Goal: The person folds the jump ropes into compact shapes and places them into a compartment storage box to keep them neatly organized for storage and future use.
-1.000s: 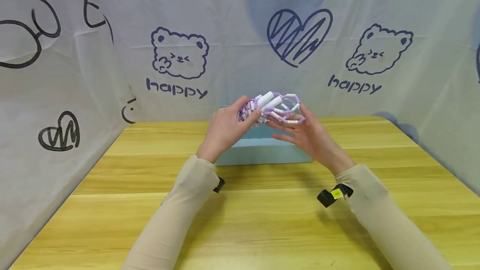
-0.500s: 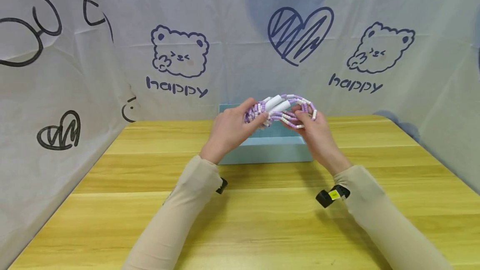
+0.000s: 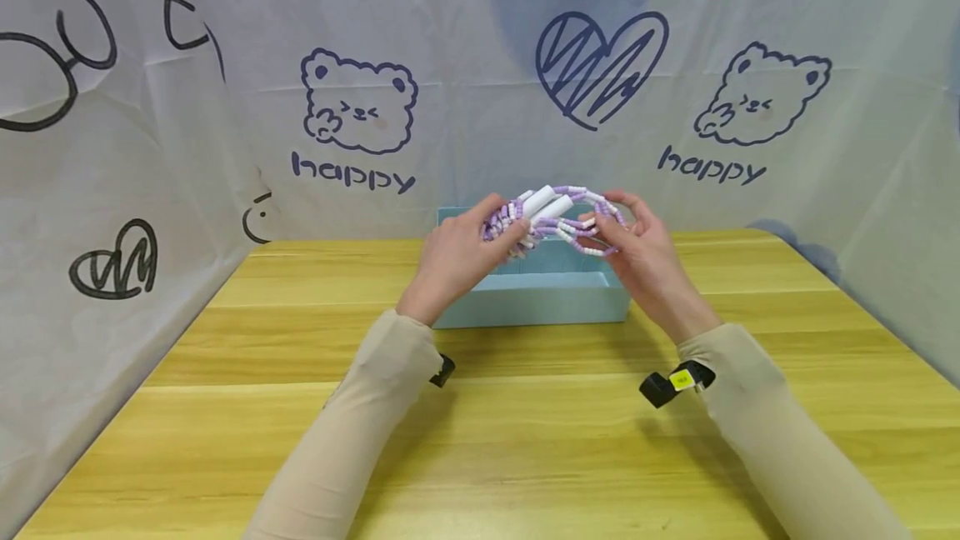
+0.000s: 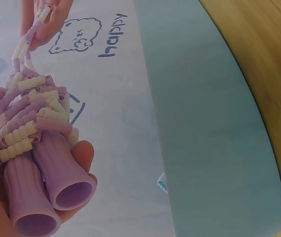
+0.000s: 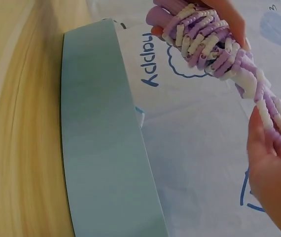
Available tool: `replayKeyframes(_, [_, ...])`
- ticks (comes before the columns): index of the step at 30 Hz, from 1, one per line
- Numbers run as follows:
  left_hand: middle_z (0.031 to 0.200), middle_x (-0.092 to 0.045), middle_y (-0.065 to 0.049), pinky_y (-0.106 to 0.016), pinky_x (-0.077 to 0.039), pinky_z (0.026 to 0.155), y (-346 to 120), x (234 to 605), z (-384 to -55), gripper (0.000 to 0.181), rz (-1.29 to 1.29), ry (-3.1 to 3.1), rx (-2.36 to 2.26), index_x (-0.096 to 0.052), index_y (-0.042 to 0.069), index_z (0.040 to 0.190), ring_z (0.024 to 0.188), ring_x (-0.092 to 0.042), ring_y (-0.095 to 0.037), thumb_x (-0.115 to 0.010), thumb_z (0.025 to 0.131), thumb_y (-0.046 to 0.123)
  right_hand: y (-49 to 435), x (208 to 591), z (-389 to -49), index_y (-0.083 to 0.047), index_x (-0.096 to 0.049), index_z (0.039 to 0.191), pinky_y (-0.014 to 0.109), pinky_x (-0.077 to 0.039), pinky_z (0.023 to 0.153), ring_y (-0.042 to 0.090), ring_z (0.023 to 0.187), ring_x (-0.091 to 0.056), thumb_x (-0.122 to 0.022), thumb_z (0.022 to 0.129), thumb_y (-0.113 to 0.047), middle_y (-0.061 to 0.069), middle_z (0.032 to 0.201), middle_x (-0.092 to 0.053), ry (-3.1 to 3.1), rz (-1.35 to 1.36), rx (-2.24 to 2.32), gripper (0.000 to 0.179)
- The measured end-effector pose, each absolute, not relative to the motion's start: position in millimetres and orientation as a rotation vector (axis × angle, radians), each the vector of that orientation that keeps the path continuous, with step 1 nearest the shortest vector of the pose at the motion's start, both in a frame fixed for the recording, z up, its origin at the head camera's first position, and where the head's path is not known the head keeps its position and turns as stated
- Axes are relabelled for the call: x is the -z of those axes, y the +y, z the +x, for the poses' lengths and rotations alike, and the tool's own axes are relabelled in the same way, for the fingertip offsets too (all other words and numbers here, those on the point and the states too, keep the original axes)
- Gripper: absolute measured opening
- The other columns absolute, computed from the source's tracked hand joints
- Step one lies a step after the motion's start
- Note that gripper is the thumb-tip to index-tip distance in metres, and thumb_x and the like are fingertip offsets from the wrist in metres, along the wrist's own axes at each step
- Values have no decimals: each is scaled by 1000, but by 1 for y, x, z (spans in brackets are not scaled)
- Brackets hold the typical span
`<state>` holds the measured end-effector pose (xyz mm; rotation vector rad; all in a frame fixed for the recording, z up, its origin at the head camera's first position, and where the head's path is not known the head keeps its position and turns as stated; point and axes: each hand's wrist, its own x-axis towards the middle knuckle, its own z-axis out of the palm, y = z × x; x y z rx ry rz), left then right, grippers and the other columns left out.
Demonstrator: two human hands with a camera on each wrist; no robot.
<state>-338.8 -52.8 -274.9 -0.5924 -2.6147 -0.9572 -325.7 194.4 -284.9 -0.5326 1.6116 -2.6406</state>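
Observation:
A bundled jump rope (image 3: 566, 226) of white and purple beads is held above the blue box in the head view. My left hand (image 3: 457, 261) grips the bundle, with its thumb along the near side. Two flared purple handles (image 4: 69, 190) stick out by that palm in the left wrist view. Thick white tube-shaped pieces (image 3: 551, 207) lie along the bundle's top in the head view. My right hand (image 3: 656, 265) pinches the beaded loop at the right end between thumb and fingers, also seen in the right wrist view. Part of the bundle is hidden by the left hand.
An open light blue box (image 3: 540, 304) with a raised back panel stands on the wooden table (image 3: 525, 440), behind and below the hands. White cloth (image 3: 480, 48) with drawings hangs at the back and sides. A small blue and white thing (image 4: 162, 182) peeks past the box's edge.
The right hand, spread beside the loop a second ago, has closed its thumb and fingers on it, then shifted slightly right. The left hand keeps its grip, nearly still.

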Motion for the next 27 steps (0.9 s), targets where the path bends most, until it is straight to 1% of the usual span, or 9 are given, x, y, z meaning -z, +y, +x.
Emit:
replayKeyframes(5, [77, -62, 7, -37, -44, 55, -53, 272, -337, 46, -586, -2634, 1036, -56, 32, 117, 62, -56, -18, -47, 92, 69, 198, 284, -324, -5, -39, 135, 30, -53, 86, 21, 85, -70, -55, 99, 2, 16, 102, -69, 1616, -627, 2607, 40])
replayKeyframes(10, [78, -62, 5, -37, -46, 53, -52, 272, -336, 47, -625, -2652, 1078, -56, 32, 120, 60, -57, -19, -47, 92, 69, 194, 286, -324, -6, -49, 125, 32, -55, 81, 22, 83, -70, -55, 97, 6, 16, 99, -68, 1805, -590, 2578, 31])
replayKeyframes(12, [78, -62, 5, -37, -45, 53, -51, 273, -335, 47, -637, -2653, 1050, -56, 32, 119, 61, -57, -19, -47, 92, 69, 192, 287, -323, -6, -51, 121, 33, -57, 77, 21, 81, -70, -59, 95, 5, 17, 100, -69, 1952, -566, 2556, 29])
replayKeyframes(15, [77, -60, 6, -37, -43, 53, -48, 274, -334, 46, -648, -2639, 958, -56, 31, 118, 61, -54, -18, -46, 92, 68, 190, 291, -323, -7, -51, 116, 26, -56, 75, 15, 84, -66, -69, 91, -4, 11, 103, -65, 2447, -577, 2377, 31])
replayKeyframes(17, [74, -59, 5, -37, -41, 51, -46, 274, -333, 45, -647, -2623, 900, -56, 31, 117, 59, -53, -18, -45, 93, 67, 189, 293, -322, -5, -50, 110, 20, -51, 74, 14, 87, -58, -76, 87, -11, 8, 104, -58, 2843, -579, 2164, 36])
replayKeyframes(20, [70, -57, 5, -37, -39, 49, -44, 275, -332, 43, -643, -2596, 843, -56, 30, 116, 56, -51, -18, -45, 94, 65, 188, 294, -320, -3, -51, 99, 22, -43, 70, 17, 84, -48, -79, 85, -15, 6, 96, -49, 3240, -582, 1856, 34])
replayKeyframes(23, [68, -56, 5, -36, -39, 48, -43, 275, -331, 41, -633, -2581, 833, -56, 29, 114, 54, -50, -18, -46, 95, 64, 187, 295, -319, -2, -62, 95, 20, -47, 69, 18, 81, -54, -76, 88, -15, 7, 93, -59, 3242, -620, 1823, 21])
replayKeyframes(25, [68, -56, 5, -36, -39, 48, -42, 275, -331, 41, -619, -2575, 840, -56, 30, 113, 55, -50, -18, -46, 94, 64, 186, 295, -319, -1, -67, 100, 22, -53, 68, 19, 79, -61, -71, 92, -16, 9, 94, -66, 3082, -651, 1928, 18])
replayKeyframes(27, [68, -56, 6, -36, -39, 48, -41, 275, -331, 42, -612, -2568, 847, -56, 30, 113, 54, -51, -17, -46, 94, 65, 185, 295, -319, 1, -68, 109, 26, -56, 72, 20, 83, -65, -64, 97, -17, 11, 99, -68, 2855, -665, 2068, 22])
